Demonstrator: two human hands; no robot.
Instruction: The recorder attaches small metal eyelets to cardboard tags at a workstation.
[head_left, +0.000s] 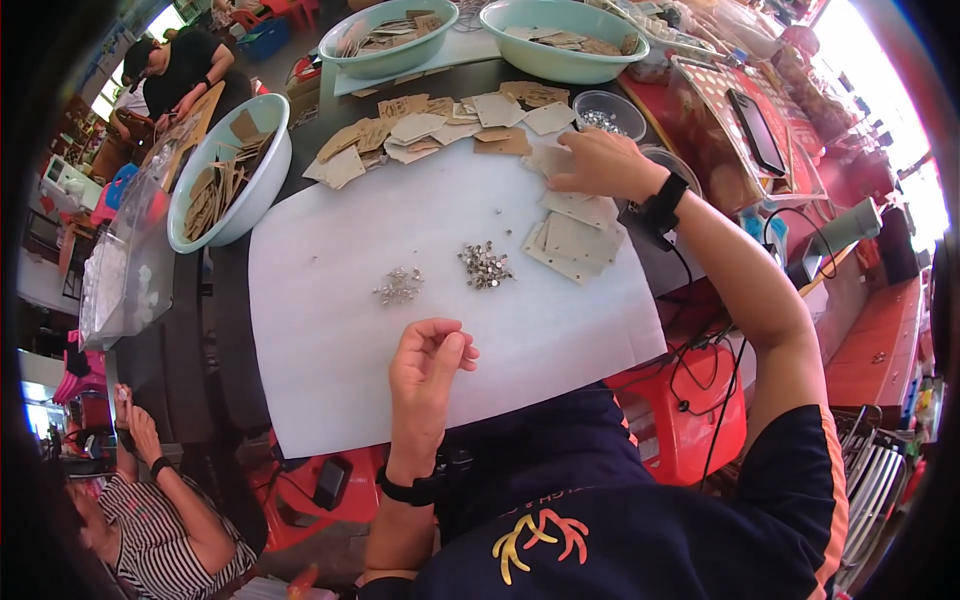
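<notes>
My left hand (pixel 428 375) is raised over the near edge of the white sheet (pixel 340 350), fingers curled and thumb against them; anything tiny inside is hidden. Just beyond it lie a small pile of silvery metal studs (pixel 400 286) and a denser pile of shiny metal caps (pixel 486 266). My right hand (pixel 610 165) reaches to the far right of the sheet, thumb and fingers on a pale card (pixel 543 160), partly covered by the hand. Below that hand, several pale cards with small metal dots (pixel 575 245) overlap in a loose stack.
A row of brown and pale cards (pixel 420 128) curves along the sheet's far edge. Pale green basins of cards stand behind (pixel 565 62) and left (pixel 280 165). A clear tub of metal pieces (pixel 610 113) is near my right hand. Other people sit left.
</notes>
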